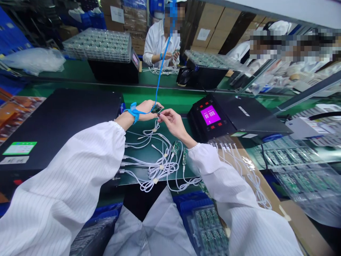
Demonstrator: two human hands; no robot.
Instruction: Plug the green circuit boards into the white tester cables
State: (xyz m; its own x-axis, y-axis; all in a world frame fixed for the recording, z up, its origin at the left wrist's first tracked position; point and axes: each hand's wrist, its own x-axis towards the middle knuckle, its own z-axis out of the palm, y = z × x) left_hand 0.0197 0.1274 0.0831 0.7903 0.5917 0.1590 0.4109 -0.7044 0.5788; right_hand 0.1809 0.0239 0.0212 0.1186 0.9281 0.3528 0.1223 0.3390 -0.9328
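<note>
My left hand (146, 109), with a blue wrist strap (134, 113) on its wrist, is closed on a small green circuit board (156, 108). Close against that board, the fingers of my right hand (172, 121) pinch the end of a white cable (157, 120); its plug is too small to make out. Below both hands lies a tangle of white cables (160, 167), bundled with pale ties. Two more circuit boards, one (175, 147) beside the other (184, 156), are attached to cable ends near my right forearm.
A black tester with a lit magenta screen (211, 115) stands right, and a large black box (61, 117) left. Trays of boards (210, 227) sit low by my lap, others (290, 156) at far right. Across the bench a person (162, 42) in white handles a board.
</note>
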